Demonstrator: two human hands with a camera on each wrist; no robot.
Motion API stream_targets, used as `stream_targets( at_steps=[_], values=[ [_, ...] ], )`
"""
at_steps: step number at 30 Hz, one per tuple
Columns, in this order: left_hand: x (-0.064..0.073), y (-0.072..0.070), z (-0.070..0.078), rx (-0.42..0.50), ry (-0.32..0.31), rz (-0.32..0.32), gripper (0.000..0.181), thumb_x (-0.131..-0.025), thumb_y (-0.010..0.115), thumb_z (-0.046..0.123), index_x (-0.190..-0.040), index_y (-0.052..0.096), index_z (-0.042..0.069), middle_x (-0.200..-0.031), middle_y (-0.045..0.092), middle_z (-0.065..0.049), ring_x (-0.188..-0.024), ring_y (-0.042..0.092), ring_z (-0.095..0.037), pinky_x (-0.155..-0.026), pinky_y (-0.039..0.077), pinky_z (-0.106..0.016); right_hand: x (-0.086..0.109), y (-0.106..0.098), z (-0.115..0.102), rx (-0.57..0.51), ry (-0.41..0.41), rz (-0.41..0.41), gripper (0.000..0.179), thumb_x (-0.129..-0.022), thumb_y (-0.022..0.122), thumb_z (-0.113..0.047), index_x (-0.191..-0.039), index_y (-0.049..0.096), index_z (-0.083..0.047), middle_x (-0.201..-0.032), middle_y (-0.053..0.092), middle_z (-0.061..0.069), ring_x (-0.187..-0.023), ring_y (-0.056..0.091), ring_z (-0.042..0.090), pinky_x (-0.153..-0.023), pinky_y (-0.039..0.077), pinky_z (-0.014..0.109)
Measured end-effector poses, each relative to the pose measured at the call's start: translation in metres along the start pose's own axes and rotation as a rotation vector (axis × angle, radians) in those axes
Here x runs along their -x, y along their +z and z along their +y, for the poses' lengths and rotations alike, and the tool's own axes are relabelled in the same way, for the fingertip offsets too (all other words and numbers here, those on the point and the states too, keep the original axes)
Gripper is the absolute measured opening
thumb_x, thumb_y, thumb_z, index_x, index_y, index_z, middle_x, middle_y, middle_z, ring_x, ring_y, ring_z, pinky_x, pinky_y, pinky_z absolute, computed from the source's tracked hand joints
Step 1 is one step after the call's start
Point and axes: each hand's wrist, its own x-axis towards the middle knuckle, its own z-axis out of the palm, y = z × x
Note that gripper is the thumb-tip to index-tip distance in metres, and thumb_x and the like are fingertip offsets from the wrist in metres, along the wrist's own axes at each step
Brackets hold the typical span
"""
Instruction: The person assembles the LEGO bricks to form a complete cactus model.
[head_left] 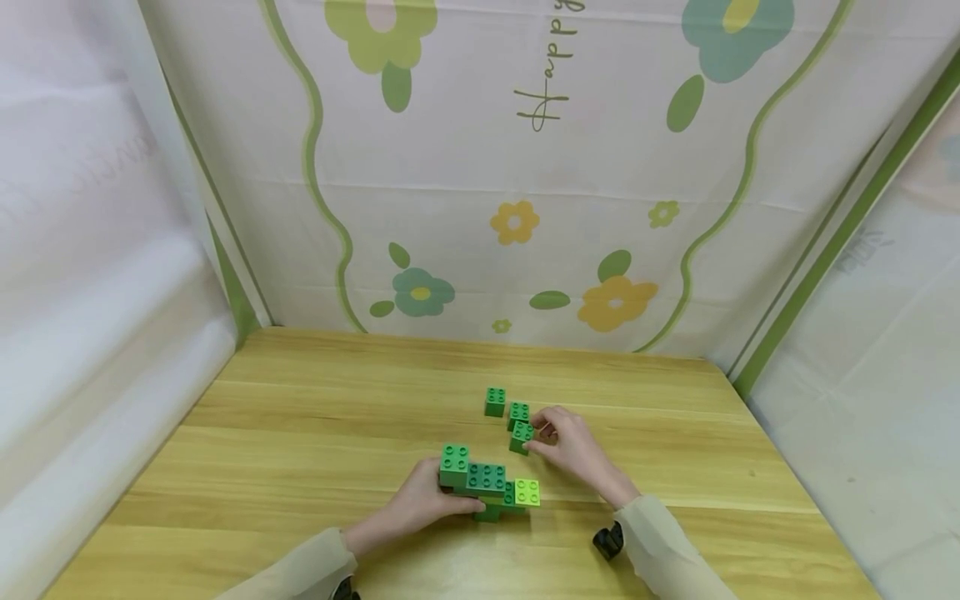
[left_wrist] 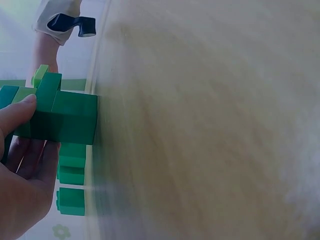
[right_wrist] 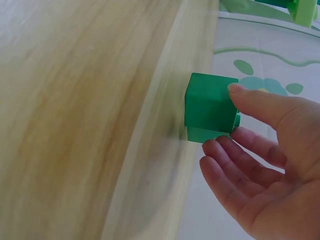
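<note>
My left hand [head_left: 423,506] grips a built piece of several joined bricks, with the thumb across its near side. The piece has a raised bright-green brick [head_left: 454,465] at its left end, a dark-green brick [head_left: 487,477] in the middle and a lime brick [head_left: 527,492] at the right. My right hand [head_left: 576,450] pinches a loose green brick [right_wrist: 212,102] by its stud end, between thumb and index finger. The other fingers are loosely bent beside it. Directly behind that brick stands another green brick [head_left: 519,412], partly hidden.
Farther back and a little left, a third green brick [head_left: 495,402] stands on the wooden table [head_left: 337,400]. A printed white cloth [head_left: 450,167] with flowers hangs along the table's back edge, and more white cloth hangs at both sides.
</note>
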Motion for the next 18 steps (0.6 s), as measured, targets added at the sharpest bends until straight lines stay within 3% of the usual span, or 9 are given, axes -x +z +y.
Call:
stream_targets(
  at_steps=[12,18],
  values=[
    [0.0006,0.0003,0.0015,0.0,0.003,-0.001,0.044,-0.078,0.085,0.02,-0.118,0.068,0.011,-0.116,0.074,-0.006,-0.105,0.068,-0.007,-0.092,0.052,-0.016,0.0009,0.0017,-0.0004,-0.02,0.004,-0.023,0.028,-0.082,0.08,-0.013,-0.105,0.066,-0.003,-0.095,0.071,0.006,-0.081,0.066,0.012,-0.069,0.056,0.014],
    [0.0006,0.0002,0.0016,0.017,0.001,0.0,0.044,-0.078,0.085,0.019,-0.118,0.068,0.011,-0.116,0.074,-0.007,-0.104,0.068,-0.006,-0.092,0.052,-0.016,0.0028,0.0001,-0.0007,-0.004,-0.032,-0.024,0.031,-0.083,0.078,-0.012,-0.109,0.069,0.001,-0.095,0.07,0.008,-0.081,0.067,0.015,-0.069,0.059,0.018]
  ],
)
